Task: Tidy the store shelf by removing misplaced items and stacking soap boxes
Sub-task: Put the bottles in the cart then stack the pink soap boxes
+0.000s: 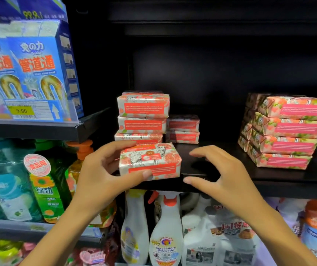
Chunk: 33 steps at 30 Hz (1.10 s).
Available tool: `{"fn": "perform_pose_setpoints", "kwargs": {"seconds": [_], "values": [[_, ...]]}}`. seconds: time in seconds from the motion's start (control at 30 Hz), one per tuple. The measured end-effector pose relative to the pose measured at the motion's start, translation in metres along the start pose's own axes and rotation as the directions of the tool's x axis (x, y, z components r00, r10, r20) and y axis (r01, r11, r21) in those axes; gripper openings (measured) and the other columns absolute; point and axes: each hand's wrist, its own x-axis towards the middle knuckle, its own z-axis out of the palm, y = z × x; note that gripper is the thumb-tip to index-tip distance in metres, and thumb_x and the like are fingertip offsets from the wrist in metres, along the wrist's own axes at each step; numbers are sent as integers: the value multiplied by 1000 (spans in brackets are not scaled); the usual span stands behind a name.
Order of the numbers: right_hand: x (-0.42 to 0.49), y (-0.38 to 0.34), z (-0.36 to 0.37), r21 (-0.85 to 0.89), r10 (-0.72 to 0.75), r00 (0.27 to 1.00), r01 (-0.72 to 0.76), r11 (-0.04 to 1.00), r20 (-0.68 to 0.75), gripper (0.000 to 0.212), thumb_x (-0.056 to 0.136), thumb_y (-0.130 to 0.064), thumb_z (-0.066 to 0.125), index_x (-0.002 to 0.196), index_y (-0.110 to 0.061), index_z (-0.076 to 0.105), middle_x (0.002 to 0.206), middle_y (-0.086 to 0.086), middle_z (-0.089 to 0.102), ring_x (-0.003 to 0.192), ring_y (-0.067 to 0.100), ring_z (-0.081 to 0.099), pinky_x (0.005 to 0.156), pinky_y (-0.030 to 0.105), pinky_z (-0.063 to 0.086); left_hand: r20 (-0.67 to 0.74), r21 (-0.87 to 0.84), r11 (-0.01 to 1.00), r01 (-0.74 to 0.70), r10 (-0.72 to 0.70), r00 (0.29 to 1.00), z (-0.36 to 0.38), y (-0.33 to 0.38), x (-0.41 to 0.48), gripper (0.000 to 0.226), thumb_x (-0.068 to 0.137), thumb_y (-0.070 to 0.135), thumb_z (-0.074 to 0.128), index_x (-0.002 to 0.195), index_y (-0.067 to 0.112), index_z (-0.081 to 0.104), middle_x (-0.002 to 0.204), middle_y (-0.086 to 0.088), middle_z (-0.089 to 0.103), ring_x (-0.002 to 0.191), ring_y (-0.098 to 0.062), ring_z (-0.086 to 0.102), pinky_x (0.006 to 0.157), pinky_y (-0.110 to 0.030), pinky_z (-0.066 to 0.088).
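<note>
The soap box [150,161] is a white paper-wrapped block printed with coral flowers, a line-drawn animal and a red label panel along its front. The left hand [100,169] grips it, with the thumb [134,176] across the front label and the fingers curled over the far top edge. It sits at the front lip of the black shelf [230,181]; whether it rests on the board I cannot tell.

Just behind those fingers stands a stack of three matching boxes [143,116], and beside that a lower stack of two [183,129]. Well off to the right of the right hand [224,173], a pinker stack [286,133] rises four high.

The right hand hovers over the shelf beside the held box, its fingers [201,152] spread and loosely bent, the thumb apart from them, holding nothing.
</note>
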Motion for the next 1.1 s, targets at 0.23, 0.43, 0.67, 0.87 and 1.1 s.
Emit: {"fn": "perform_pose_setpoints", "kwargs": {"seconds": [0.23, 0.43, 0.67, 0.87, 1.1], "values": [[-3, 4, 13, -230, 52, 992, -25, 973, 112, 48, 75, -53, 69, 116, -30, 58, 112, -18, 55, 98, -3, 45, 74, 5, 31, 2, 119, 993, 26, -26, 1000, -18, -12, -6, 72, 43, 57, 84, 106, 30, 65, 104, 12, 71, 95, -8, 68, 76, -18, 54], [-3, 6, 14, -226, 66, 992, -41, 973, 105, 48, 72, -58, 64, 111, -29, 62, 106, -17, 59, 94, -3, 47, 72, 6, 33, 50, 209, 978, -20, 10, 999, -23, -21, -6, 65, 50, 67, 78, 105, 34, 65, 107, 14, 66, 100, -6, 65, 79, -16, 52], [-4, 5, 16, -247, 64, 995, -43, 968, 77, 47, 71, -62, 56, 106, -31, 63, 102, -20, 59, 91, -6, 46, 69, 7, 34, -15, 377, 919, -116, 132, 991, -25, -33, -7, 56, 65, 70, 67, 104, 30, 67, 113, 14, 56, 111, -10, 56, 89, -40, 52], [-5, 5, 16, -253, 48, 996, -28, 967, 74, 51, 73, -66, 46, 106, -31, 63, 102, -20, 60, 92, -4, 50, 70, 5, 34, -7, 454, 882, -126, 145, 989, -22, -33, -4, 46, 66, 60, 68, 105, 35, 64, 114, 16, 56, 109, 2, 53, 89, -19, 47], [-5, 7, 17, -274, 34, 998, -18, 961, 53, 49, 73, -66, 46, 105, -31, 63, 101, -20, 60, 91, -3, 49, 68, 7, 36, -52, 471, 882, -36, 69, 996, -17, -32, 6, 56, 62, 53, 68, 110, 24, 67, 118, 11, 60, 111, -3, 56, 90, -22, 47]]}}
